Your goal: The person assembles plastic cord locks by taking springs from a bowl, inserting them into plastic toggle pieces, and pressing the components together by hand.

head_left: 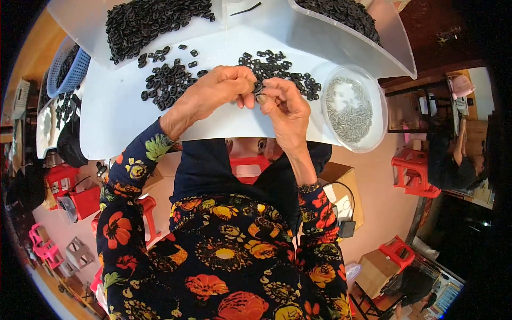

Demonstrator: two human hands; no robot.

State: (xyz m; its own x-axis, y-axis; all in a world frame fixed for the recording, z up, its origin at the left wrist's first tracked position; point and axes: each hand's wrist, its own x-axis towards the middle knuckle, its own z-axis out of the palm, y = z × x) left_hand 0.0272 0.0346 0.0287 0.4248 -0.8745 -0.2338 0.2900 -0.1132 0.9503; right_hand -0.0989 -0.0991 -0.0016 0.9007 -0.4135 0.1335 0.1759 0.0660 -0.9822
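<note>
Both of my hands meet over the white table (pixel 117 112). My left hand (pixel 216 90) and my right hand (pixel 282 104) pinch one small black plastic piece (pixel 258 86) between their fingertips. Loose black pieces lie in a pile (pixel 168 80) just behind my left hand. A second pile (pixel 285 72) lies behind my right hand. A round clear dish of small metal pins (pixel 349 109) sits right of my right hand.
A white tray (pixel 149 21) heaped with black pieces stands at the back left, another white bin (pixel 346 13) at the back right. A blue basket (pixel 69 66) is at the far left. Red stools (pixel 413 173) and cardboard boxes stand on the floor; another person sits at the right.
</note>
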